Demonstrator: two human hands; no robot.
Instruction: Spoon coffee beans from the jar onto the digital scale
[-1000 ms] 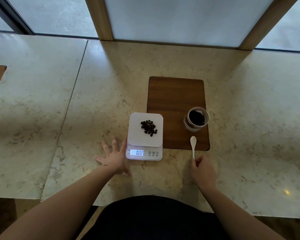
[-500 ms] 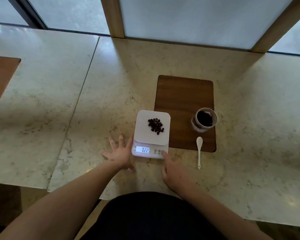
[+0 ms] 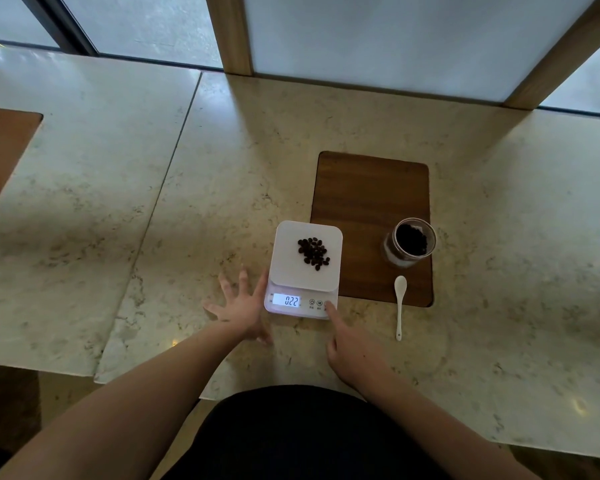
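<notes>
Currently, your left hand (image 3: 239, 308) lies flat on the worktop (image 3: 153, 216), fingers spread and empty, touching the digital scale (image 3: 303, 271) at its left side. Your right hand (image 3: 352, 348) points, index fingertip on the scale's right-hand button, grasping nothing. Coffee beans (image 3: 313, 252) sit piled on the platform; display reads 0.22. Jar (image 3: 411, 242) stands open on the wooden board (image 3: 368, 195). White spoon (image 3: 399, 306) lies beside it, untouched.
</notes>
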